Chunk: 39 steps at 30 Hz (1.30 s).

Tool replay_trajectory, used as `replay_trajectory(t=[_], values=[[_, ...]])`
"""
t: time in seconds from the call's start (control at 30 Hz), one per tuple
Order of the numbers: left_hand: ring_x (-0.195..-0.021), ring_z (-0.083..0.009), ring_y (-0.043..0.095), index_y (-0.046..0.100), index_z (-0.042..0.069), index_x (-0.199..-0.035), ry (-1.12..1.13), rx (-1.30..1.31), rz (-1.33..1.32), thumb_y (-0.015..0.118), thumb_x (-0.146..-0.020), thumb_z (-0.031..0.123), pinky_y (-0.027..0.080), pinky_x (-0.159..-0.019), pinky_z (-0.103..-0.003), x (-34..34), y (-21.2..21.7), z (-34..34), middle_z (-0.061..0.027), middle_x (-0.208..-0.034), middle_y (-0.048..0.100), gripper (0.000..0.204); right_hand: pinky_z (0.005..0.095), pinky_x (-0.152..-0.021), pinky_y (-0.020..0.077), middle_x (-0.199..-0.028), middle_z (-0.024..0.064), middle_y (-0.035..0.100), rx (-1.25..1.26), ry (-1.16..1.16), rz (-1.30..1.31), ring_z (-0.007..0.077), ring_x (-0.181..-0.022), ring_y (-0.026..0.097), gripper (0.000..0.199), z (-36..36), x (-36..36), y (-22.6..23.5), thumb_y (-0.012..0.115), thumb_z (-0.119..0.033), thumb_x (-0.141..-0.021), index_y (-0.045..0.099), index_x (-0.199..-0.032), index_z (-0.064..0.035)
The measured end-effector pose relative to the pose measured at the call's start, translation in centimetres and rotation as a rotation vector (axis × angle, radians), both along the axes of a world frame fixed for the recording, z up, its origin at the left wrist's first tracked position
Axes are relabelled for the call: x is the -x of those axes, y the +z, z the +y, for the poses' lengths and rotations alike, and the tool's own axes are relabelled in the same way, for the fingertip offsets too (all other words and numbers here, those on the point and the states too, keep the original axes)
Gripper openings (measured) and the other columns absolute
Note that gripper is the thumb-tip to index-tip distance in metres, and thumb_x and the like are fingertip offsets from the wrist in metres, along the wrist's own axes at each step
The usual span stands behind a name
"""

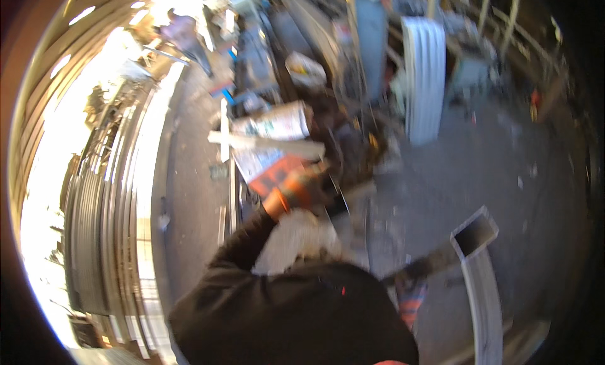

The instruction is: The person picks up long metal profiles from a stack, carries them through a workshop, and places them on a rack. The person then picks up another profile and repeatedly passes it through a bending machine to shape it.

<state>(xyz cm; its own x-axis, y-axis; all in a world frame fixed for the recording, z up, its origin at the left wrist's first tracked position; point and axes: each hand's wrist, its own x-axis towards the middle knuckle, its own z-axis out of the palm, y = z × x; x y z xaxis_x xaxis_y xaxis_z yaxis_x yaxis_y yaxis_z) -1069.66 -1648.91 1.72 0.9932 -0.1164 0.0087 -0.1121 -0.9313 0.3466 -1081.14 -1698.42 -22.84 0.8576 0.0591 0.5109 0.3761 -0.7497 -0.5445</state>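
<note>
My left hand (304,187), in an orange and dark glove, reaches forward over a cluttered bench. It is smeared by motion, so its finger pose and any hold are unclear. Just behind it lies an orange and white box or packet (271,170). A pale flat strip (268,144) crosses above that, next to a white rolled bag or sack (277,122). An orange and grey striped patch (412,306) beside my right side may be my right glove; my body partly covers it and no fingers can be made out.
A pale square metal tube (484,302) with an open end rises at the lower right. Ribbed light panels (423,78) stand at the far right. Long metal lengths (104,207) are stacked at the left. Another person (186,37) is at the far left, on the grey floor (195,157).
</note>
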Motion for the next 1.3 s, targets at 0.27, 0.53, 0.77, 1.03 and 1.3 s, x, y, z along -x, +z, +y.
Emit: replay_trajectory(t=[0.27, 0.53, 0.77, 1.03, 1.3], values=[[-0.104, -0.0234, 0.077, 0.061, 0.007, -0.148, 0.003, 0.451, -0.048, 0.097, -0.075, 0.017, 0.061, -0.094, -0.039, 1.2, -2.7, 4.4, -0.0154, -0.115, 0.080, 0.081, 0.0459, -0.103, 0.0616, -0.123, 0.0128, 0.084, -0.117, 0.171, 0.258, 0.0362, -0.116, 0.079, 0.020, 0.3, 0.8, 2.7, 0.094, -0.022, -0.087, 0.091, -0.105, -0.0150], [-0.117, -0.0169, 0.073, 0.066, 0.001, -0.139, 0.275, 0.772, -0.008, 0.086, -0.083, -0.005, 0.061, -0.106, -0.036, 8.2, -3.3, 4.2, -0.0085, -0.124, 0.077, 0.060, 0.0453, -0.095, 0.0653, -0.122, 0.0136, 0.084, -0.228, 0.311, 0.291, 0.0326, -0.108, 0.082, 0.057, 6.2, -7.8, 3.3, 0.095, -0.030, -0.089, 0.074, -0.137, -0.0061], [-0.113, -0.0164, 0.073, 0.069, 0.004, -0.140, 0.630, 0.505, -0.249, 0.080, -0.081, -0.010, 0.061, -0.100, -0.032, 24.6, 2.6, 8.6, -0.0076, -0.121, 0.076, 0.061, 0.0413, -0.096, 0.0644, -0.125, 0.0104, 0.084, -0.422, 0.671, 0.338, 0.0246, -0.108, 0.082, 0.055, 19.3, -19.8, 8.0, 0.096, -0.032, -0.091, 0.074, -0.135, -0.0073], [-0.099, -0.0189, 0.080, 0.067, 0.000, -0.136, 0.927, 0.591, -0.357, 0.076, -0.071, -0.008, 0.064, -0.091, -0.033, 41.1, 5.3, 12.1, -0.0116, -0.107, 0.081, 0.065, 0.0330, -0.087, 0.0583, -0.111, 0.0030, 0.079, -0.668, 1.172, 0.249, 0.0119, -0.099, 0.070, 0.030, 45.0, -21.3, 17.6, 0.084, -0.019, -0.104, 0.074, -0.126, -0.0021], [-0.073, -0.0190, 0.076, 0.074, 0.004, -0.122, 1.018, 0.189, -0.410, 0.089, -0.066, 0.007, 0.061, -0.072, -0.032, 50.1, 4.1, 19.0, -0.0094, -0.083, 0.076, 0.058, 0.0347, -0.094, 0.0578, -0.125, 0.0089, 0.079, -0.700, 1.380, 0.066, 0.0173, -0.108, 0.072, 0.031, 73.8, -12.4, 23.1, 0.073, -0.017, -0.111, 0.073, -0.137, -0.0011]])
